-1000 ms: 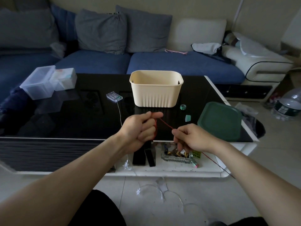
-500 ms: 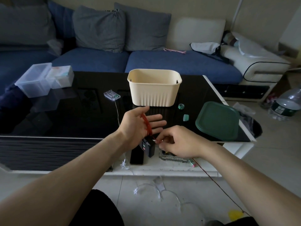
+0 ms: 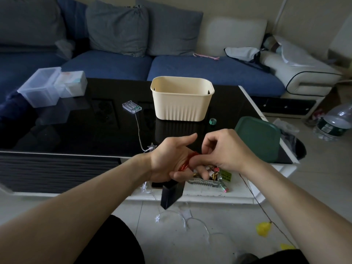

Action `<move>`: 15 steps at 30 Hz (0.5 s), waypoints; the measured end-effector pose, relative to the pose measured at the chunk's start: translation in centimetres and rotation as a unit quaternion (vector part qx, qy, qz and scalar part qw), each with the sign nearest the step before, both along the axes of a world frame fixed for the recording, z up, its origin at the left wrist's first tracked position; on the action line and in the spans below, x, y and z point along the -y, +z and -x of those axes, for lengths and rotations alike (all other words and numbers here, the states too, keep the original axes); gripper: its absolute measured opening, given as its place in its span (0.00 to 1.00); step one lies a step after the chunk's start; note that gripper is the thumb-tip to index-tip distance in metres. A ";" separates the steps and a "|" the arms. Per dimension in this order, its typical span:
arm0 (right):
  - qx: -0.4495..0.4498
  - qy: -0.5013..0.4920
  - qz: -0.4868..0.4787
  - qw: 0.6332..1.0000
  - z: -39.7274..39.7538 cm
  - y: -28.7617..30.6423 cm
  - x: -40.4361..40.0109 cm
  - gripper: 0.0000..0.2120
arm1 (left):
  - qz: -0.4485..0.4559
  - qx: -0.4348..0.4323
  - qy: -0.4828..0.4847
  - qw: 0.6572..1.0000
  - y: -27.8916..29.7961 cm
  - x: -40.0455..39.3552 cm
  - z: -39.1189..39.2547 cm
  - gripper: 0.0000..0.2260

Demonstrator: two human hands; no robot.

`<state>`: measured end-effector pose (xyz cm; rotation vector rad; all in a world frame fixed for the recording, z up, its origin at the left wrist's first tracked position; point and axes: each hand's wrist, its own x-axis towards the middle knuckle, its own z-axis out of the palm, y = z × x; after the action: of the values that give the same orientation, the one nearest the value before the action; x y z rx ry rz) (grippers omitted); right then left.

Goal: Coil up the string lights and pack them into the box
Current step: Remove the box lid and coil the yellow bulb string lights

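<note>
Green printed packet [image 3: 225, 176] on white lower shelf: dark characters present, too small to read.
Dark label on clear plastic water bottle [image 3: 332, 127]: print not legible.
Other surfaces: no readable text.

1. The left hand [image 3: 171, 159] has red wire [image 3: 187, 161] wound around its fingers, with a black box [image 3: 171, 195] hanging below it.
2. The right hand [image 3: 226, 151] pinches the wire at the coil.
3. The cream box [image 3: 182, 100] stands open on the black table [image 3: 85, 130], beside the clear battery case [image 3: 131, 107].
4. A yellow bulb [image 3: 263, 228], possibly on the same wire, lies on the floor.
</note>
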<state>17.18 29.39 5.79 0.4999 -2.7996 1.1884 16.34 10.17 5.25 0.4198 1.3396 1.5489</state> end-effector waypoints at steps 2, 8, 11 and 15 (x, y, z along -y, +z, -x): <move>0.033 0.027 0.023 0.999 0.2 -0.1 -0.4 0.23 | 0.012 0.008 -0.027 1.000 0.0 0.1 0.0 0.39; 0.065 0.067 0.108 0.990 0.9 -0.9 -0.4 0.21 | 0.018 0.037 -0.027 0.999 0.3 0.3 -0.4 0.34; 0.079 0.076 0.126 0.986 0.6 -0.7 -0.2 0.21 | 0.013 0.043 0.013 0.999 0.5 0.4 -0.4 0.32; 0.137 0.066 0.090 0.984 0.8 -0.7 -0.6 0.25 | -0.024 0.061 0.025 0.998 0.6 0.8 -0.2 0.36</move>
<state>16.37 29.97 5.13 0.5526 -2.8734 1.6370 16.56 9.37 5.89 0.3186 1.2292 1.6250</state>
